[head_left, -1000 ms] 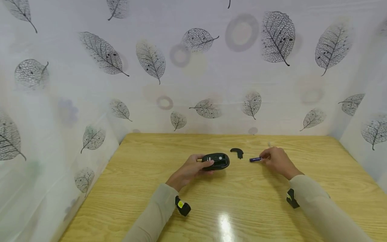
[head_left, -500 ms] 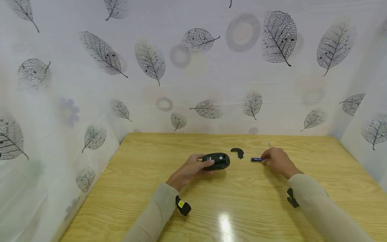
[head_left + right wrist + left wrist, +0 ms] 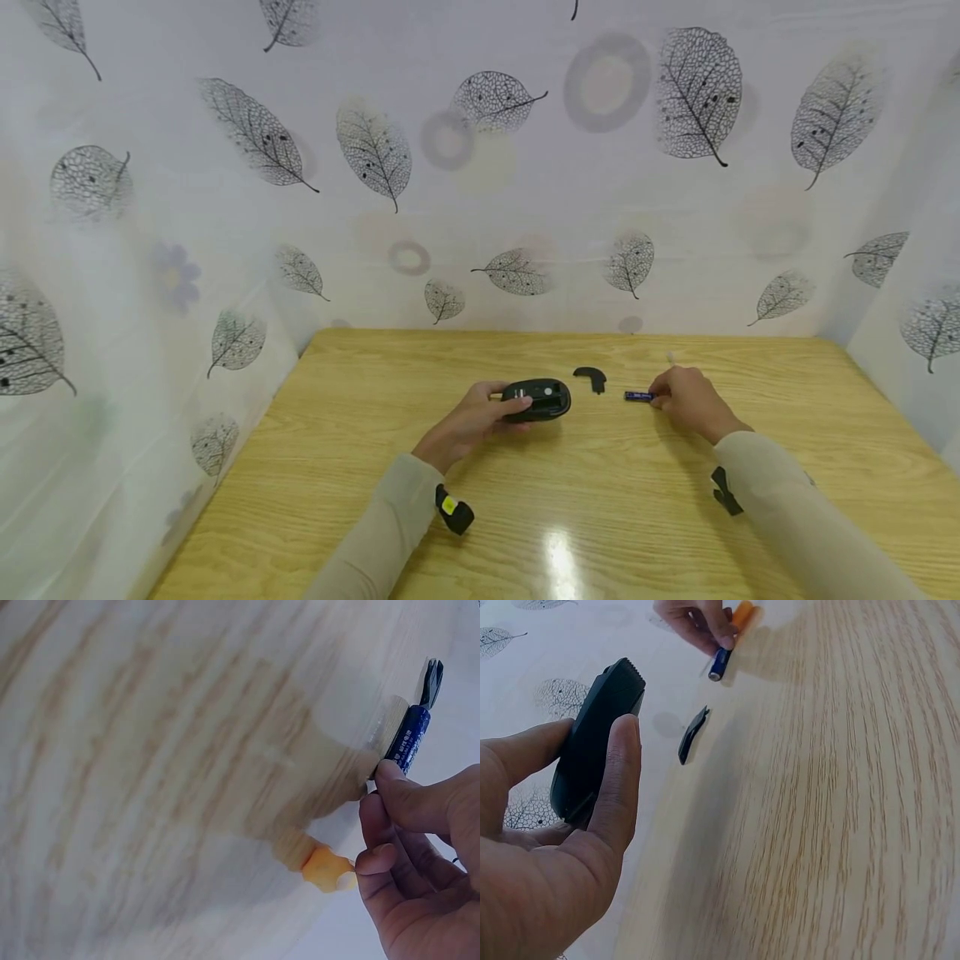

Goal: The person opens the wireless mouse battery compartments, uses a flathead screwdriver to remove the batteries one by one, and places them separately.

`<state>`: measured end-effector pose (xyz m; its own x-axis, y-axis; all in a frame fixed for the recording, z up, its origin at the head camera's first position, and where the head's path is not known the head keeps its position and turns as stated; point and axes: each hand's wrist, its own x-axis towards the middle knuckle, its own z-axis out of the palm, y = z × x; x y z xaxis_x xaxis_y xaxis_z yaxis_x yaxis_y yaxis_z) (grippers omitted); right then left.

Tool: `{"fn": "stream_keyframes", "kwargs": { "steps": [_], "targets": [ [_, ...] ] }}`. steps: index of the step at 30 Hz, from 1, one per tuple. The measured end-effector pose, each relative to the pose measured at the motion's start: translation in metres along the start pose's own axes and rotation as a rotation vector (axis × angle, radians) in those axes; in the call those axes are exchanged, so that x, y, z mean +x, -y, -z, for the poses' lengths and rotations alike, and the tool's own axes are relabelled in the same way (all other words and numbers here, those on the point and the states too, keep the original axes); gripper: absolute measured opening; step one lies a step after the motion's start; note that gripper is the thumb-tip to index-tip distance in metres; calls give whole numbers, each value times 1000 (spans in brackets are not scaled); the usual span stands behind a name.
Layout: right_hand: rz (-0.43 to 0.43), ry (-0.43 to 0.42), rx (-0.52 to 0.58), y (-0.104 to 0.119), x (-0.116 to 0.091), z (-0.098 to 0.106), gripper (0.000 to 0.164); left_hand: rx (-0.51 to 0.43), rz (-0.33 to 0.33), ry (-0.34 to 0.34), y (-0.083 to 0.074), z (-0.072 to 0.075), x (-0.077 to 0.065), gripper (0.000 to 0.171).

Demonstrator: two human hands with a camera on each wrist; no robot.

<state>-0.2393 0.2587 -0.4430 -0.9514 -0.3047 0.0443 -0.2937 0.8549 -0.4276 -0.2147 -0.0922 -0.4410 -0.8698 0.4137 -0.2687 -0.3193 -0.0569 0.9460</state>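
Note:
My left hand (image 3: 472,421) holds a black computer mouse (image 3: 542,392) underside up, thumb across the base beside the open battery slot. In the left wrist view the mouse (image 3: 592,746) shows edge-on, gripped between thumb and fingers above the table. My right hand (image 3: 690,402) pinches one end of a dark blue battery (image 3: 637,397), which lies level at the tabletop. Thumb and fingertip meet at its end in the right wrist view, where the battery (image 3: 412,739) points away. A black curved battery cover (image 3: 592,378) lies between mouse and battery.
An orange object (image 3: 328,870) lies by the right hand's fingers, partly covered; a small pale tip (image 3: 670,358) shows behind that hand. The wooden table (image 3: 360,367) ends at a leaf-printed curtain (image 3: 517,183) at the back and sides.
The battery has swung from slightly slanted to level and shifted a little right and down with the right hand. The left hand and the mouse stay where they were.

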Motion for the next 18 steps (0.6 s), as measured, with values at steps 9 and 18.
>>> {"fn": "stream_keyframes", "kwargs": {
  "steps": [9, 18],
  "targets": [
    [-3, 11, 2, 2, -1, 1, 13, -5, -5, 6, -1, -2, -1, 54],
    [-2, 4, 13, 3, -3, 2, 20, 21, -9, 11, 0, -4, -1, 54]
  ]
}}
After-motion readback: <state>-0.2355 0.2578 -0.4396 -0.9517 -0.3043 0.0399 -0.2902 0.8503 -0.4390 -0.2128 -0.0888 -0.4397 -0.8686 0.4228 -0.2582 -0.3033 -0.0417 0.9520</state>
